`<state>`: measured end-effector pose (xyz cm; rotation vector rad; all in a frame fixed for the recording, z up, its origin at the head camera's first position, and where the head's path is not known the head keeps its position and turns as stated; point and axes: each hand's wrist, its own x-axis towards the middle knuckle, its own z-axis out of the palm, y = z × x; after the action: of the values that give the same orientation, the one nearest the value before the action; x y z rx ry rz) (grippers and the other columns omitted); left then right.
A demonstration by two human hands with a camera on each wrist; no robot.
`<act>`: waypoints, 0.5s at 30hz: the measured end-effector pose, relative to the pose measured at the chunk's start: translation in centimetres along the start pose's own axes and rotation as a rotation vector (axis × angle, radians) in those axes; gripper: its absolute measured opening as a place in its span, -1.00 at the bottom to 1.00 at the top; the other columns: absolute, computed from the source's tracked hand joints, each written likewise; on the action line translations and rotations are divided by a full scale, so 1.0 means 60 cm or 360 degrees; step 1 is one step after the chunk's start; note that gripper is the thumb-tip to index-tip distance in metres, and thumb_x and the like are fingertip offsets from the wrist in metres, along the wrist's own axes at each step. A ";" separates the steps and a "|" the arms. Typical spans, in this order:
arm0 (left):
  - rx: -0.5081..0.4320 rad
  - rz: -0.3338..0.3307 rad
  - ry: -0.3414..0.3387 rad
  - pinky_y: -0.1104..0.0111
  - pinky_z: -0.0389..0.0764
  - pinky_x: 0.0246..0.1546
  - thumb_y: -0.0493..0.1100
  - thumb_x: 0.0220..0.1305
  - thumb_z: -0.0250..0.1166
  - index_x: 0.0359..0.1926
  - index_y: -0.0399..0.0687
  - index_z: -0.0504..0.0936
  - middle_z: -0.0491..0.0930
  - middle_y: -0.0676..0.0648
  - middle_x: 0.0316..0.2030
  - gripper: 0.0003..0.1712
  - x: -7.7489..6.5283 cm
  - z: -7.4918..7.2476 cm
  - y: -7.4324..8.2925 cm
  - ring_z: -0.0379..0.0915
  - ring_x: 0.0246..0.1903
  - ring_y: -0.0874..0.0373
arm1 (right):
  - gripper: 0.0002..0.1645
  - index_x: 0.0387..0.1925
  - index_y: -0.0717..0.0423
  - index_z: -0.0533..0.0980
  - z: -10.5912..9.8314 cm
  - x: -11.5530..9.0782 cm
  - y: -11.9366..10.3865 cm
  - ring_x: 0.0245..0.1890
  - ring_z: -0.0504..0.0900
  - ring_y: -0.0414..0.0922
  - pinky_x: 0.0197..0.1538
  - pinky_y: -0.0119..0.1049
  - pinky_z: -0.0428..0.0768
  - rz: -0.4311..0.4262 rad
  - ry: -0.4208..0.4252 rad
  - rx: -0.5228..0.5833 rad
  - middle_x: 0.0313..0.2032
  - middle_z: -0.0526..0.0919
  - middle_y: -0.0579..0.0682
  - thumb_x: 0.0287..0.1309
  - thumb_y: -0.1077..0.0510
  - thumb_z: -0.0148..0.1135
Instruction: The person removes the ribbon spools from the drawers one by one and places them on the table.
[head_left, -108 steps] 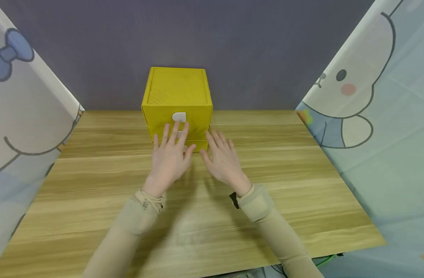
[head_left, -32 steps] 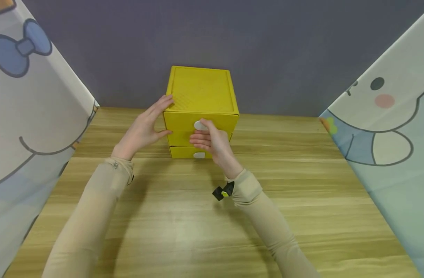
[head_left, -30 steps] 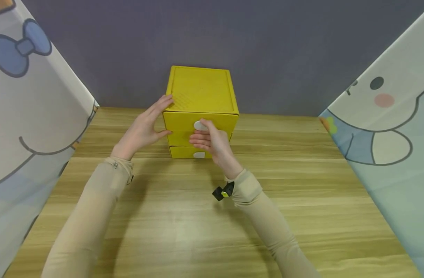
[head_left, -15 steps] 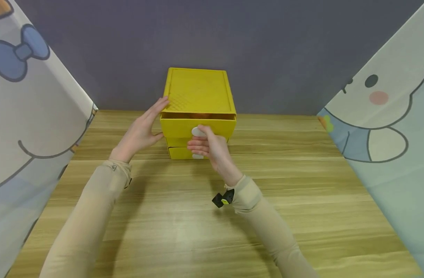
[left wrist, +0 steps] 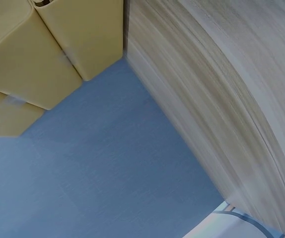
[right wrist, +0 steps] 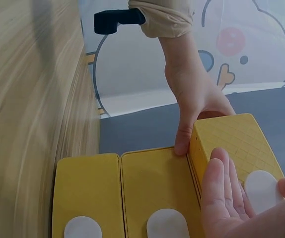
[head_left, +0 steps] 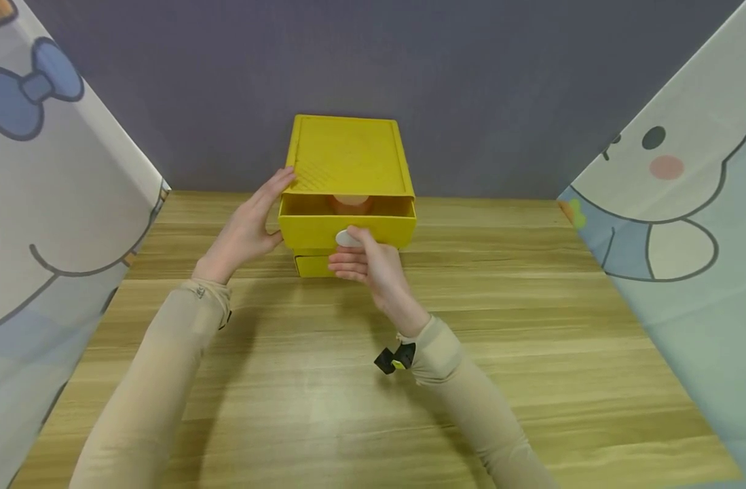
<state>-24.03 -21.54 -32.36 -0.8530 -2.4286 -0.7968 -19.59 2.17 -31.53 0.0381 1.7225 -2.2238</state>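
A yellow three-drawer box (head_left: 348, 153) stands against the back wall, its top drawer (head_left: 305, 233) pulled partway out. My right hand (head_left: 381, 272) pinches the white round tab (head_left: 345, 239) on that drawer's front, thumb over it and fingers below. Inside the drawer a rounded orange thing (head_left: 352, 206) with a paler top shows, partly hidden under the box top. My left hand (head_left: 244, 227) rests against the box's left side, fingers at the top edge and thumb lower. In the right wrist view, white tabs (right wrist: 168, 224) mark the lower drawers, which are closed.
The box stands on a wood-grain table (head_left: 324, 394). A dark grey wall (head_left: 470, 102) rises behind it, and cartoon-printed curtains (head_left: 702, 224) flank both sides. A small black device (head_left: 394, 358) sits at my right wrist.
The right hand has drawn the top drawer out toward me by its tab, exposing the orange thing inside. The left hand stays at the box's left side.
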 end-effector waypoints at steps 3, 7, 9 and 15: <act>-0.0010 0.0008 0.0011 0.00 0.59 0.03 -0.70 -0.20 0.29 0.45 -0.09 0.08 0.07 -0.14 0.48 0.15 0.001 -0.002 0.001 -0.01 0.47 -0.06 | -0.45 -0.11 0.35 0.57 0.001 -0.005 0.000 -0.46 0.74 -0.13 -0.27 -0.33 0.74 0.0001 -0.0001 0.0010 -0.50 0.73 0.00 0.25 -0.10 0.07; -0.0020 -0.0003 0.0011 -0.05 0.50 0.17 -0.70 -0.19 0.28 0.45 -0.09 0.10 0.07 -0.13 0.48 0.14 0.002 -0.003 0.002 -0.01 0.47 -0.05 | -0.47 -0.11 0.35 0.57 0.000 -0.013 0.000 -0.46 0.75 -0.13 -0.27 -0.32 0.74 0.0011 0.0001 0.0008 -0.50 0.73 0.01 0.24 -0.08 0.08; -0.0023 -0.0013 0.0007 -0.05 0.51 0.16 -0.71 -0.20 0.27 0.45 -0.08 0.10 0.07 -0.13 0.48 0.14 0.002 -0.003 0.001 -0.02 0.48 -0.05 | -0.47 -0.11 0.35 0.58 0.000 -0.017 0.000 -0.45 0.75 -0.12 -0.25 -0.31 0.75 0.0009 -0.0004 0.0001 -0.49 0.73 0.01 0.25 -0.07 0.08; -0.0036 -0.0018 0.0003 -0.05 0.50 0.16 -0.73 -0.21 0.27 0.44 -0.09 0.11 0.07 -0.13 0.48 0.15 0.001 -0.004 0.000 -0.03 0.48 -0.05 | -0.45 -0.10 0.37 0.58 0.002 -0.030 0.003 -0.46 0.75 -0.13 -0.25 -0.30 0.75 0.0003 -0.0033 -0.0031 -0.49 0.73 0.01 0.24 -0.08 0.08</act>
<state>-24.00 -21.67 -32.16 -0.8480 -2.4292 -0.8306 -17.85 2.46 -31.27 0.0117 1.7327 -2.1980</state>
